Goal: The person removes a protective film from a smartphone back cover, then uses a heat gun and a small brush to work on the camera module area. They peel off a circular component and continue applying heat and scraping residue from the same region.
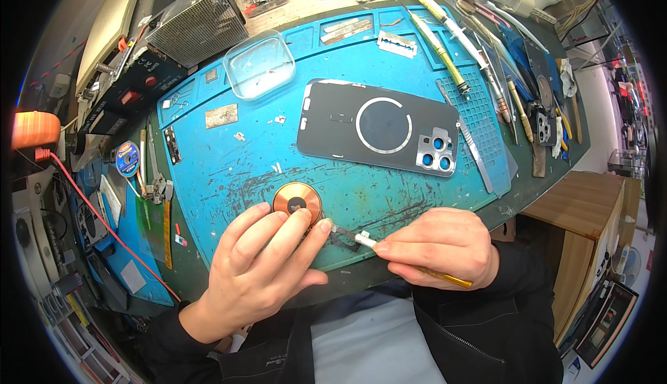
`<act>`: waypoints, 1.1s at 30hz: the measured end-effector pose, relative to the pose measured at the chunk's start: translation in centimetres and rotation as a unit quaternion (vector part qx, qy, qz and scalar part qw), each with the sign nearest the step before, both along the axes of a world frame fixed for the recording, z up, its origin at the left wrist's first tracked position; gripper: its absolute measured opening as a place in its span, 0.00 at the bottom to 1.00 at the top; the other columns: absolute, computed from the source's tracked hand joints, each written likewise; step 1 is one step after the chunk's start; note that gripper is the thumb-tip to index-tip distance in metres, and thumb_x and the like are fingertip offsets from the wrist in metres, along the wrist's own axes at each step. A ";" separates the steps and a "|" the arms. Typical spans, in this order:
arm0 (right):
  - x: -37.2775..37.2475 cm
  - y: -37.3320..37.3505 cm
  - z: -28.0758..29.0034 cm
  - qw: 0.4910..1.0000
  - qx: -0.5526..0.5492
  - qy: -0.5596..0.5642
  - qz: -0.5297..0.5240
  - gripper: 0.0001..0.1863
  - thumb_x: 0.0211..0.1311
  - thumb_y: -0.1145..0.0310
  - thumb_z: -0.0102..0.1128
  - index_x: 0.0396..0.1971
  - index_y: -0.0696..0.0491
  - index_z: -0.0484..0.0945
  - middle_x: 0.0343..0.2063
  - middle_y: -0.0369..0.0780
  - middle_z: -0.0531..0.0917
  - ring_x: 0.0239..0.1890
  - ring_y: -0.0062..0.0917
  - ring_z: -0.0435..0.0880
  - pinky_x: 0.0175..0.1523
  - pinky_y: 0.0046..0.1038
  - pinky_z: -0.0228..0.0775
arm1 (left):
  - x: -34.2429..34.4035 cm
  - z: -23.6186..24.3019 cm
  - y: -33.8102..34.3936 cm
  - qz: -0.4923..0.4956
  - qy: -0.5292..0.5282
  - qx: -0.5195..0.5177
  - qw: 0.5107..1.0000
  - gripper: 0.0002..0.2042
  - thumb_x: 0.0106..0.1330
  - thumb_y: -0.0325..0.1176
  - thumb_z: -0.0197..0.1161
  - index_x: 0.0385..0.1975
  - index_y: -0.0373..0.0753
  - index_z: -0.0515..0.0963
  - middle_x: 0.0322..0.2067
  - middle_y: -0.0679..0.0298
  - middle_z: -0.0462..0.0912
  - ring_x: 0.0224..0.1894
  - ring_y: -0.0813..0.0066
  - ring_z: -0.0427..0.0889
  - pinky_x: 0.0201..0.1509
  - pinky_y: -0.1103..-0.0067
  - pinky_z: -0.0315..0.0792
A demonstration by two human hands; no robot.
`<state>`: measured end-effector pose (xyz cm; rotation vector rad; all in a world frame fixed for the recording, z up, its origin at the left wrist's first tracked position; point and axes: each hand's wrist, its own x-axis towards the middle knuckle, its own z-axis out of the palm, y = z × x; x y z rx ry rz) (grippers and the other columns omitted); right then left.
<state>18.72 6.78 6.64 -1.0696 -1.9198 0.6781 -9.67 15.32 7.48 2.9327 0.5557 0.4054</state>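
Observation:
My left hand (260, 266) rests at the near edge of the blue work mat (229, 155), its fingertips pinning down a round copper-coloured coil (297, 200) and its dark flex strip. My right hand (445, 245) grips a thin tool (389, 252) with a white tip and a gold shaft. The white tip touches the dark strip just right of my left fingertips. A dark phone back panel (379, 127) with a ring mark and a silver camera frame lies further back on the mat, apart from both hands.
A clear plastic dish (259, 64) sits at the mat's far left. Several tweezers, pens and blades (479, 64) lie along the right edge. A finned metal block (198, 26) and a black device stand at the back left. A red wire (104, 224) runs down the left.

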 end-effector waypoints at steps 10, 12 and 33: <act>-0.2 0.0 0.0 1.000 -0.008 0.000 -0.007 0.19 0.51 0.78 0.79 0.46 0.59 0.89 0.35 0.40 0.90 0.30 0.30 0.90 0.32 0.29 0.80 | -0.1 0.0 0.1 -0.001 0.002 -0.009 1.000 0.25 0.74 0.54 0.60 0.58 0.39 0.86 0.60 0.62 0.78 0.62 0.64 0.71 0.68 0.64 0.76; -0.1 0.1 0.0 1.000 -0.006 -0.002 -0.004 0.19 0.52 0.78 0.79 0.46 0.59 0.89 0.35 0.40 0.90 0.30 0.30 0.90 0.32 0.29 0.80 | 0.0 0.0 0.1 0.000 0.001 -0.010 1.000 0.25 0.75 0.54 0.59 0.58 0.40 0.86 0.60 0.62 0.79 0.62 0.64 0.71 0.68 0.64 0.76; 0.3 -0.2 0.2 1.000 -0.018 0.002 0.009 0.16 0.56 0.74 0.78 0.45 0.59 0.88 0.39 0.42 0.92 0.33 0.32 0.92 0.34 0.29 0.83 | -0.1 0.2 -0.1 0.008 0.019 0.019 1.000 0.27 0.76 0.58 0.56 0.58 0.43 0.86 0.59 0.64 0.79 0.63 0.65 0.71 0.68 0.62 0.74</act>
